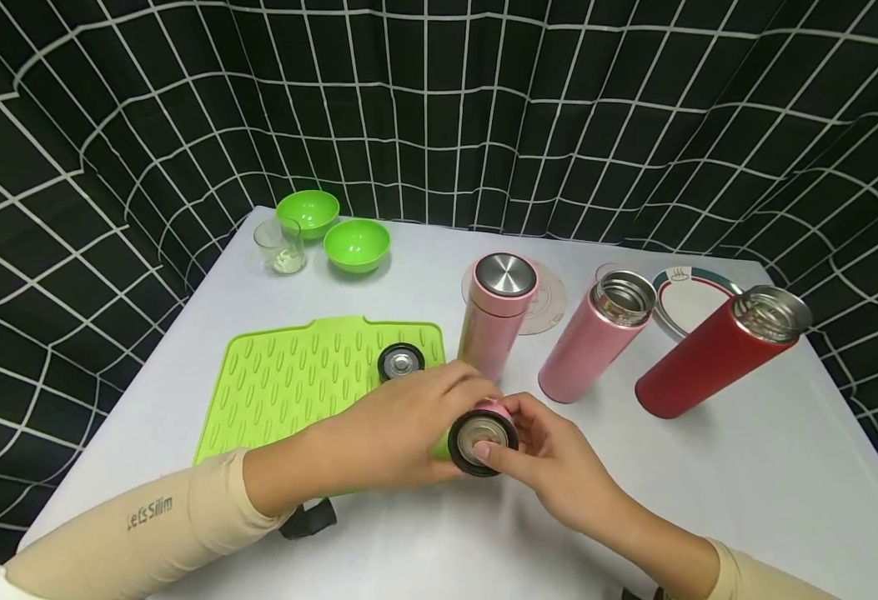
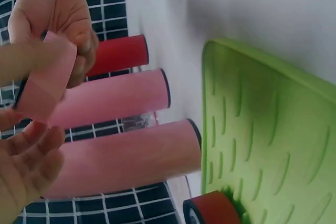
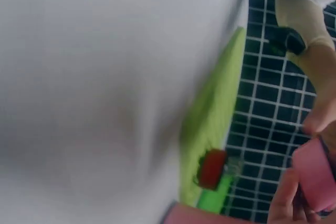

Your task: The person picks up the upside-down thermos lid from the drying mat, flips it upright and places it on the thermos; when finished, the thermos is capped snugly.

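Both hands hold one pink bottle lid [image 1: 482, 440] with a black rim, its steel inside facing me, just above the table in front of the bottles. My left hand [image 1: 416, 425] wraps the lid from the left; my right hand [image 1: 536, 446] pinches its rim from the right. The left wrist view shows the pink lid [image 2: 47, 80] between fingers. A capped pink bottle [image 1: 497, 312] stands behind, an open pink bottle [image 1: 599, 333] and an open red bottle [image 1: 716, 354] to its right. A red lid [image 1: 401, 362] rests on the green mat [image 1: 296, 383].
Two green bowls [image 1: 333, 229] and a clear glass [image 1: 281, 246] stand at the back left. A patterned plate [image 1: 697, 296] lies behind the open bottles, and a clear coaster [image 1: 551, 304] lies under the capped one. Black grid cloth surrounds the white table [image 1: 784, 467].
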Demonstrator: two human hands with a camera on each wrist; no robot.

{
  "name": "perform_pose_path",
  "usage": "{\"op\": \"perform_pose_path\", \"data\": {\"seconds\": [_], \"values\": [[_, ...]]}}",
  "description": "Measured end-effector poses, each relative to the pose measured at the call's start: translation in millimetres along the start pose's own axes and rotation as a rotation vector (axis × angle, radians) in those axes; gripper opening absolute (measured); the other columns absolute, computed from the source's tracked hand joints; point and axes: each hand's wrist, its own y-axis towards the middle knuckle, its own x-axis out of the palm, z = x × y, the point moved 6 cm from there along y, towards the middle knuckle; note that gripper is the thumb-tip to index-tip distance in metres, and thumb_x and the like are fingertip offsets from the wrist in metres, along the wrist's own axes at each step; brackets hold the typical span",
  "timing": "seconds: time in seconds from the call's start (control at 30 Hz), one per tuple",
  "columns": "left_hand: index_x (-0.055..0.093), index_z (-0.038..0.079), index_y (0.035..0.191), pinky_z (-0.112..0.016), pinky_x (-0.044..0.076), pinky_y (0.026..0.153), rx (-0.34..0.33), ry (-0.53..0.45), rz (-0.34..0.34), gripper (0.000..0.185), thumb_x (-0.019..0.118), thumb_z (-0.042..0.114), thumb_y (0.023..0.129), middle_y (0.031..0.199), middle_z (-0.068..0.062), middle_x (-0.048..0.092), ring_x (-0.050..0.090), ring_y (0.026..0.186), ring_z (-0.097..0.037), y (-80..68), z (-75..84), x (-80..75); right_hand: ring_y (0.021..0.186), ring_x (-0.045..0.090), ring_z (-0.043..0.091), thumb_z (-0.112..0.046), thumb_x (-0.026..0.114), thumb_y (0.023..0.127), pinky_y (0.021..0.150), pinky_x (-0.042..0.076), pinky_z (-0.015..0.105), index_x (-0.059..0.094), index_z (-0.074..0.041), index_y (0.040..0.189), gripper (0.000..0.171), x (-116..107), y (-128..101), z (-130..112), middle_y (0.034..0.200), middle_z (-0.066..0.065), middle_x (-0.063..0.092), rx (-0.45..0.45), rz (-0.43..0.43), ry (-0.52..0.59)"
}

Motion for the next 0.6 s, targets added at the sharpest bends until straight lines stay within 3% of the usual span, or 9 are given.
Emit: {"op": "perform_pose_path", "data": {"seconds": [0.07, 0.13, 0.2, 0.27, 0.37, 0.5, 0.6], "values": [[0.043, 0.018, 0.137, -0.026, 0.047, 0.090, -0.092, -0.135, -0.018, 0.087, 0.086, 0.051, 0.068, 0.123, 0.010, 0.047, 0.050, 0.105, -0.005, -1.2, -6.9, 0.3, 0.089, 0.062, 0.016, -0.013, 0.079, 0.082, 0.079, 0.052, 0.026, 0.060, -0.013, 0.110, 0.034, -7.7, 0.0, -14.0, 0.100, -0.002, 0.065, -0.188, 0.066, -0.122], [0.040, 0.019, 0.140, -0.027, 0.048, 0.089, -0.167, -0.281, -0.024, 0.096, 0.086, 0.057, 0.065, 0.124, 0.014, 0.047, 0.050, 0.108, -0.003, -2.6, -13.1, 0.4, 0.092, 0.060, 0.016, -0.012, 0.076, 0.084, 0.083, 0.050, 0.023, 0.061, -0.012, 0.107, 0.028, -14.0, -2.8, -30.8, 0.101, -0.002, 0.064, -0.435, 0.154, -0.276], [0.039, 0.021, 0.142, -0.030, 0.049, 0.084, -0.203, -0.390, -0.011, 0.099, 0.086, 0.058, 0.064, 0.121, 0.016, 0.049, 0.050, 0.107, -0.003, -2.6, -17.0, 0.9, 0.095, 0.059, 0.019, -0.013, 0.072, 0.086, 0.087, 0.047, 0.020, 0.062, -0.006, 0.104, 0.021, -17.2, -7.6, -46.4, 0.103, 0.004, 0.063, -0.684, 0.243, -0.389], [0.041, 0.022, 0.142, -0.031, 0.049, 0.084, -0.192, -0.460, 0.014, 0.097, 0.089, 0.053, 0.063, 0.119, 0.017, 0.052, 0.051, 0.106, -0.003, -1.3, -17.4, 1.6, 0.096, 0.058, 0.025, -0.017, 0.066, 0.091, 0.090, 0.046, 0.021, 0.063, 0.001, 0.099, 0.020, -16.8, -11.8, -57.2, 0.104, 0.012, 0.062, -0.870, 0.289, -0.433], [0.049, 0.024, 0.137, -0.028, 0.048, 0.075, -0.133, -0.507, 0.078, 0.088, 0.091, 0.045, 0.063, 0.116, 0.018, 0.056, 0.052, 0.097, -0.005, 0.8, -14.7, 2.6, 0.093, 0.057, 0.029, -0.020, 0.061, 0.096, 0.089, 0.046, 0.024, 0.063, 0.002, 0.094, 0.022, -12.7, -15.8, -66.3, 0.100, 0.017, 0.061, -1.028, 0.303, -0.478], [0.058, 0.022, 0.127, -0.025, 0.047, 0.067, -0.023, -0.540, 0.199, 0.074, 0.093, 0.037, 0.063, 0.111, 0.016, 0.060, 0.053, 0.089, -0.006, 1.9, -8.9, 1.9, 0.086, 0.058, 0.031, -0.016, 0.060, 0.097, 0.082, 0.049, 0.032, 0.062, -0.001, 0.092, 0.016, -7.9, -21.2, -71.7, 0.098, 0.017, 0.061, -1.167, 0.310, -0.554], [0.062, 0.018, 0.122, -0.024, 0.049, 0.071, 0.052, -0.531, 0.277, 0.069, 0.094, 0.034, 0.062, 0.109, 0.013, 0.061, 0.055, 0.092, -0.005, 2.0, -4.5, -0.6, 0.081, 0.059, 0.032, -0.015, 0.060, 0.096, 0.075, 0.050, 0.034, 0.062, -0.002, 0.089, 0.014, -7.2, -24.1, -74.2, 0.095, 0.017, 0.062, -1.234, 0.340, -0.586]]}}
